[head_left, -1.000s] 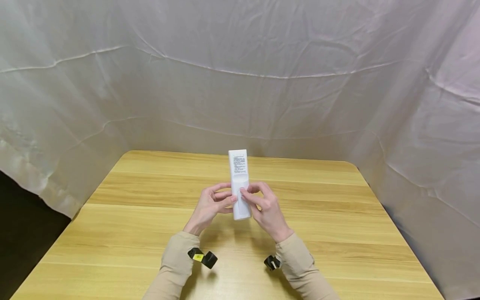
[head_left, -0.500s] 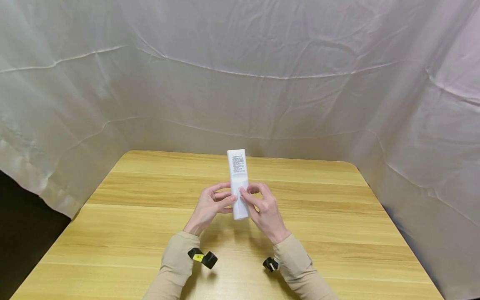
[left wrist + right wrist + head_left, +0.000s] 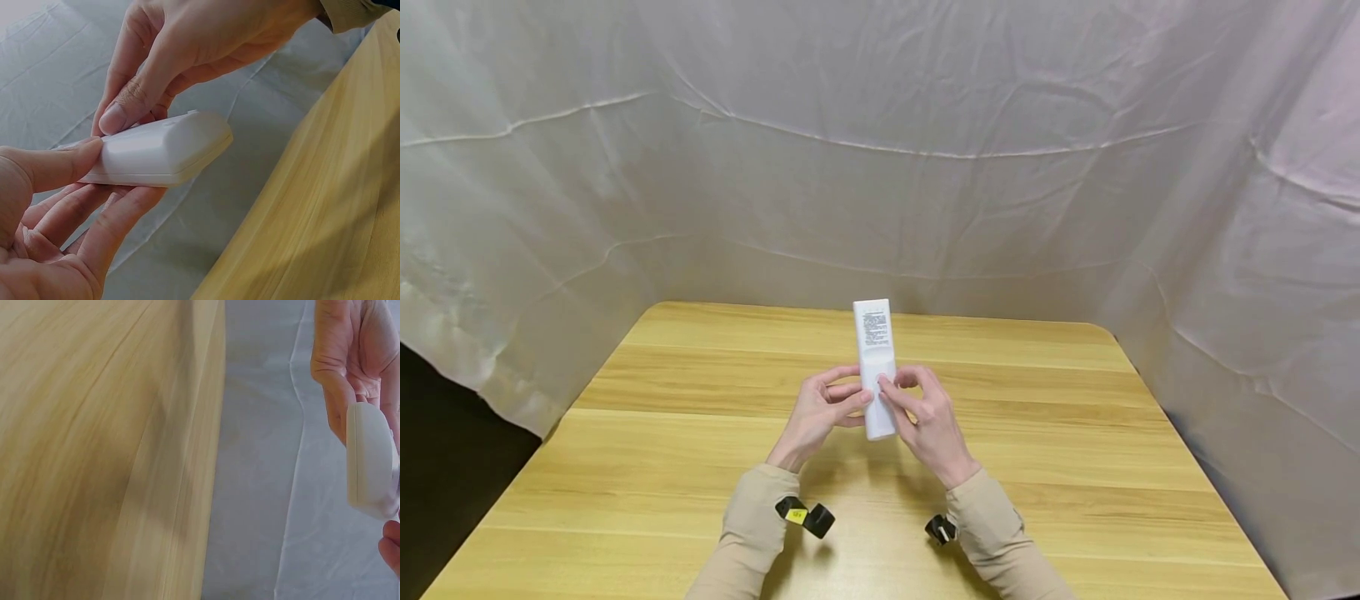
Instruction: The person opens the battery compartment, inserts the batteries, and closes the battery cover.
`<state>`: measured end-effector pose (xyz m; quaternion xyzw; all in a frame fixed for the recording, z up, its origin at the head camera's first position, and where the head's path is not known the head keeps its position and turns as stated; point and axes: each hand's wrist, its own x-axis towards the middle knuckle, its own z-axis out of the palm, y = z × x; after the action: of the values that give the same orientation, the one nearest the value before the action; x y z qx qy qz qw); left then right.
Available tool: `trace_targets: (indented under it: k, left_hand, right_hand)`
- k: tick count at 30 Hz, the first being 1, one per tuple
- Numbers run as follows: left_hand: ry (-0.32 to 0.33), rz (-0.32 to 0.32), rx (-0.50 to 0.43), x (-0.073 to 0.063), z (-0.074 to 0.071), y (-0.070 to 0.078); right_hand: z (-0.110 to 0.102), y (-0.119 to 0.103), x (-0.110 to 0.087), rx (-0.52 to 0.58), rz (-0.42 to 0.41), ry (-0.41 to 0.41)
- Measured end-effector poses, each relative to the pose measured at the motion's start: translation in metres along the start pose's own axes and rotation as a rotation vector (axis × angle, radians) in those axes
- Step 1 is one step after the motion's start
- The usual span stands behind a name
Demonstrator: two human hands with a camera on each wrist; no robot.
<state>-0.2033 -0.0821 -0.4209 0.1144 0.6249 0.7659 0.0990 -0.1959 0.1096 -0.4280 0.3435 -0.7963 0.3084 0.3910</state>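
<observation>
A white remote control is held above the table with its back, bearing a printed label, facing the head camera. My left hand grips its left side, thumb on the back and fingers underneath, as the left wrist view shows on the remote's white casing. At the lower part of the back, my right hand pinches with bent fingers and thumb at the cover. In the right wrist view the remote appears edge-on, and only a few right fingers show.
A wooden table lies under both hands. Pale cloth hangs behind it and along both sides. Black wrist cameras are strapped to the beige sleeves.
The remote control and my right hand have shifted very slightly left, mostly in the first half second. My left hand stays in place, and both hands keep their hold.
</observation>
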Motion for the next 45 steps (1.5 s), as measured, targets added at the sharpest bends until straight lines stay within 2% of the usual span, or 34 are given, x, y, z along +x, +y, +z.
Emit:
trace_targets:
  k: [33, 37, 45]
  left_hand:
    - [0.019, -0.024, 0.001, 0.0, 0.0006, -0.0014]
    - [0.022, -0.02, 0.004, 0.0004, 0.0003, -0.0013]
    - [0.059, -0.03, 0.007, 0.002, 0.0022, -0.0014]
  right_hand:
    - [-0.0017, -0.0001, 0.0005, 0.057, 0.047, -0.011]
    - [-0.0015, -0.0007, 0.0008, 0.084, 0.084, -0.014]
    - [-0.0015, 0.0043, 0.0008, 0.235, 0.218, 0.011]
